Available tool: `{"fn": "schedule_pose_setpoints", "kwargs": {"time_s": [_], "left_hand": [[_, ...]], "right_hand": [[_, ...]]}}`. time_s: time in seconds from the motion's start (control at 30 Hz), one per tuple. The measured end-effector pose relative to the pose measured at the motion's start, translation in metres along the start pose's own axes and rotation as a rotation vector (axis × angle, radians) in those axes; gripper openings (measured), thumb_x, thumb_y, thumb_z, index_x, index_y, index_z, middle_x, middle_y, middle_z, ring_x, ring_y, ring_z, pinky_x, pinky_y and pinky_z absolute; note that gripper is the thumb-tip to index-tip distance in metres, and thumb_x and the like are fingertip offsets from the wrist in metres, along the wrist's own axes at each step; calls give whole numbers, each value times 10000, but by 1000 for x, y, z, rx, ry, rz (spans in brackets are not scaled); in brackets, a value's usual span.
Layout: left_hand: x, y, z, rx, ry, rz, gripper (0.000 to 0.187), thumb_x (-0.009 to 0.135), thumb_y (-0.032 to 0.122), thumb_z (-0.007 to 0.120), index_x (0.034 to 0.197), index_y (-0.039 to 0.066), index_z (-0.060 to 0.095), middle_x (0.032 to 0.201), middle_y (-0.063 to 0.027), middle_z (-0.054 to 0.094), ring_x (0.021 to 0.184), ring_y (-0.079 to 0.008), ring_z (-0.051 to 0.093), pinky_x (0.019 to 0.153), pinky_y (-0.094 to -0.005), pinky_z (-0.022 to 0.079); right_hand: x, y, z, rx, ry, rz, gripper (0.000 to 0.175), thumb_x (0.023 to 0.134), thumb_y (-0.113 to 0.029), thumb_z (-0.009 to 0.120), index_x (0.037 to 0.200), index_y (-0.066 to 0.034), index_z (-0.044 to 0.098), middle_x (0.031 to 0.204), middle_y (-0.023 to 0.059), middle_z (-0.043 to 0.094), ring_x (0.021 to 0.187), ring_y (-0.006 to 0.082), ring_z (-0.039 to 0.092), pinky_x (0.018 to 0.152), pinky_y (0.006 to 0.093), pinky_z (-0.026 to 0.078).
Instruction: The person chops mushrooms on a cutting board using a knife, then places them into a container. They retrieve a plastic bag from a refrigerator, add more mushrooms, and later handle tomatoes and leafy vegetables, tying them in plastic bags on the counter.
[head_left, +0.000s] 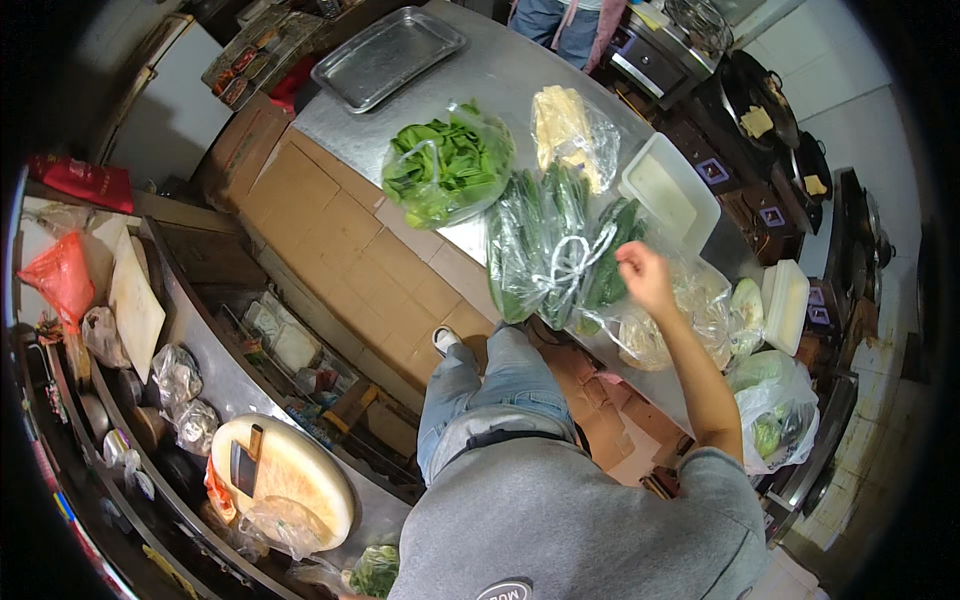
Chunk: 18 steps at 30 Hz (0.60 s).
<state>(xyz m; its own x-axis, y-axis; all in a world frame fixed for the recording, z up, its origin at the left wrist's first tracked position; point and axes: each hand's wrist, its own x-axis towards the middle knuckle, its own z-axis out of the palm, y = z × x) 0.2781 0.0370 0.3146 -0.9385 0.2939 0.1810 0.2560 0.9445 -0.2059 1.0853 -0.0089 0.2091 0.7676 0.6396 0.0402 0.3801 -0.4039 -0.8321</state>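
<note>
My right hand (643, 276) is over the steel table, its fingers curled beside a clear plastic bag of cucumbers (525, 240) tied with a white knot. Whether the fingers pinch the plastic, I cannot tell. Under my forearm lies a clear bag of pale sprouts (637, 341). A bag of leafy greens (450, 157) sits to the left of the cucumbers. Beyond them is a bag of yellowish tofu sheets (562, 127). A white plastic tub (671, 195) stands right of the cucumbers. My left hand is out of view.
A metal tray (388, 56) rests at the table's far end, near another person's apron (607, 26). Woks (761, 101) line the right side. On the left counter, a cleaver (244, 466) lies on a round chopping board (307, 480). Flattened cardboard (322, 225) covers the floor.
</note>
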Motion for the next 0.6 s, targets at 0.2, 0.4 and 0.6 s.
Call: {"fn": "schedule_pose_setpoints", "kwargs": {"time_s": [0.2, 0.4, 0.6], "left_hand": [[-204, 196, -25, -892, -180, 1029, 347, 964, 192, 536, 1235, -22, 566, 1196, -165, 620, 1084, -242, 586, 975, -346, 444], [-562, 235, -136, -840, -1154, 2281, 268, 824, 152, 733, 1055, 31, 676, 1151, -151, 647, 1053, -316, 629, 876, -368, 512], [-691, 225, -66, -432, -399, 2590, 516, 751, 251, 746, 1173, 22, 555, 942, -148, 638, 896, -358, 650, 756, -462, 528]], "right_hand": [[-38, 1, -25, -92, -90, -19, 152, 731, 34, 598, 872, -21, 616, 822, 118, 638, 714, 253, 648, 644, 364, 514], [-60, 12, -72, -233, -612, -370, 201, 697, 39, 590, 873, -46, 638, 981, 94, 624, 889, 267, 617, 757, 399, 499], [-39, 16, -69, -788, -254, -346, 560, 683, 9, 661, 1231, 20, 548, 1421, 171, 404, 990, 296, 618, 865, 402, 486]]}}
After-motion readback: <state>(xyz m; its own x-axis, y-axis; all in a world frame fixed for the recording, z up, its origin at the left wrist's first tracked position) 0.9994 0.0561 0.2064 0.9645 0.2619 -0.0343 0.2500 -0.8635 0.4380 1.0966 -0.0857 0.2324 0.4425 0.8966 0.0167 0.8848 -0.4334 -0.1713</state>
